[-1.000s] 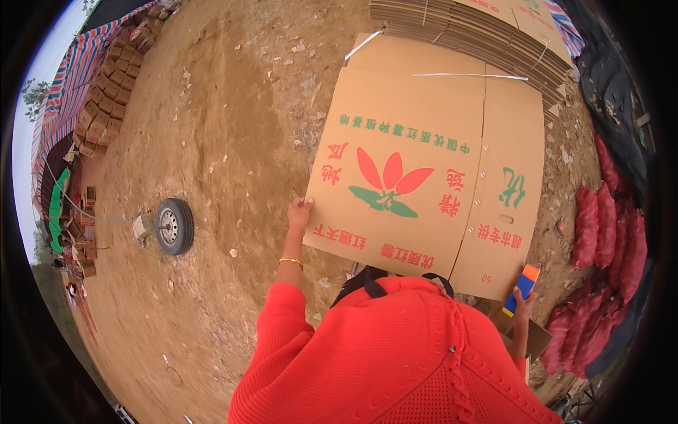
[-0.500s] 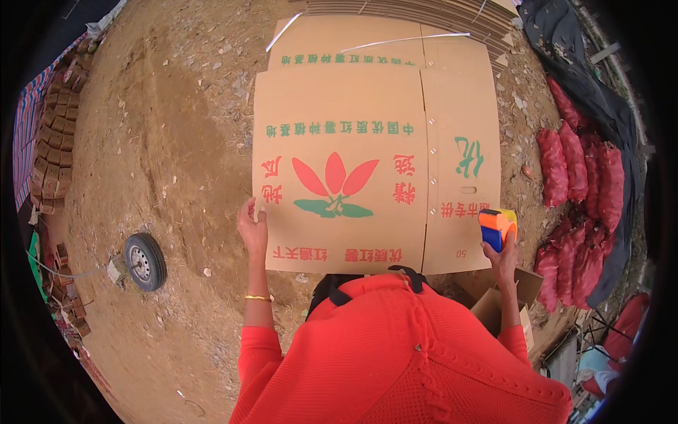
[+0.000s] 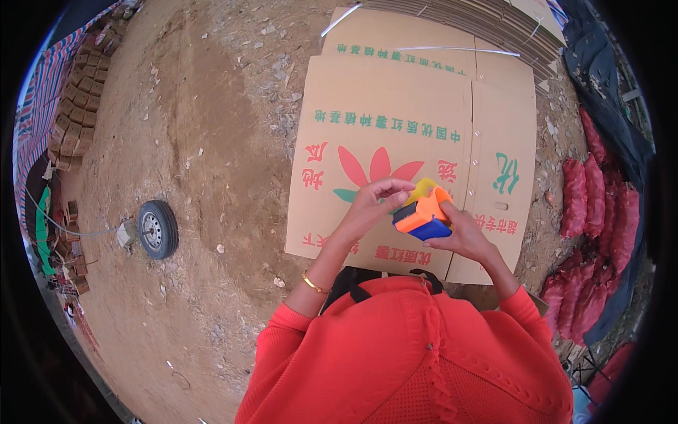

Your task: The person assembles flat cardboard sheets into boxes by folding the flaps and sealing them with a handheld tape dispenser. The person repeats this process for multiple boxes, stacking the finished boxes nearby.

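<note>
My right hand grips an orange and blue tape dispenser with a yellow roll of packing tape on it. My left hand, a gold bangle at its wrist, meets the dispenser from the left. Its thumb and fingertips are bent together at the edge of the tape; whether a strip is between them is too small to see. Below both hands lies a flat brown cardboard box, printed with red and green characters and a red-petalled plant. Its near part is partly covered by my hands and forearms.
Beyond the box, a stack of flattened cardboard has pale straps lying across it. Red mesh sacks pile up at the right beside dark sheeting. A wheel stands on the dirt at left; small cartons are stacked farther left.
My right hand has brought the tape dispenser left over the box and turned it. My left hand has left the box's left edge and come to the tape. The view has shifted left.
</note>
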{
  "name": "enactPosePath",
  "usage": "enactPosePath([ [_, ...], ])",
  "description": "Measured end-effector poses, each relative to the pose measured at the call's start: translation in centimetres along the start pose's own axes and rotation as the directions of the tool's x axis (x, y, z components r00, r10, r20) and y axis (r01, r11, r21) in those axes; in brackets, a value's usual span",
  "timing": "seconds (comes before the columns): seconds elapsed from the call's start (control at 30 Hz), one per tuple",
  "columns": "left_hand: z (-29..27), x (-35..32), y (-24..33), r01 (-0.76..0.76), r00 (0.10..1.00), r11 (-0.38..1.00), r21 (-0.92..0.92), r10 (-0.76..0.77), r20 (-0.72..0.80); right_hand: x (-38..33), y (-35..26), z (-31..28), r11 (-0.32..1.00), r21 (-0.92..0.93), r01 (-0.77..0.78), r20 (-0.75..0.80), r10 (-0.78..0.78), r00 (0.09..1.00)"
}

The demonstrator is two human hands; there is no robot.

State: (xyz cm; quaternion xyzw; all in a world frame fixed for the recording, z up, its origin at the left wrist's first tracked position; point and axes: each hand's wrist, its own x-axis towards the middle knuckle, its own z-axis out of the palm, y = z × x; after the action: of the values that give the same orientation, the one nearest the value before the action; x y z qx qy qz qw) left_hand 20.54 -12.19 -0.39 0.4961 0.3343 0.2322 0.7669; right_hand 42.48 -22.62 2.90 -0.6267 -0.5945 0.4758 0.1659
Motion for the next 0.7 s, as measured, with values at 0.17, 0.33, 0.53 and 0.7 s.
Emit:
enactPosePath([
  [0.17,-2.2,-0.8,-2.3,-0.058,0.989,0.97,-0.236,0.025,-0.143,2.7,-1.6,1.5,0.997,-0.035,0.075,0.056,-0.073,0.996],
  [0.33,-5.1,-2.0,-5.5,-0.037,0.85,0.977,-0.211,-0.08,-0.52,6.4,-4.3,3.0,0.994,0.069,-0.088,0.211,0.072,0.975],
  [0.53,-16.0,-4.8,-9.1,-0.121,0.578,0.99,-0.076,0.008,-0.816,7.9,-5.5,3.3,0.989,-0.007,-0.149,0.305,0.144,0.941],
  [0.7,-23.5,-6.6,-12.4,-0.026,0.51,0.999,-0.038,-0.019,-0.86,8.9,-4.8,4.2,0.984,-0.067,-0.166,0.347,0.179,0.921],
])
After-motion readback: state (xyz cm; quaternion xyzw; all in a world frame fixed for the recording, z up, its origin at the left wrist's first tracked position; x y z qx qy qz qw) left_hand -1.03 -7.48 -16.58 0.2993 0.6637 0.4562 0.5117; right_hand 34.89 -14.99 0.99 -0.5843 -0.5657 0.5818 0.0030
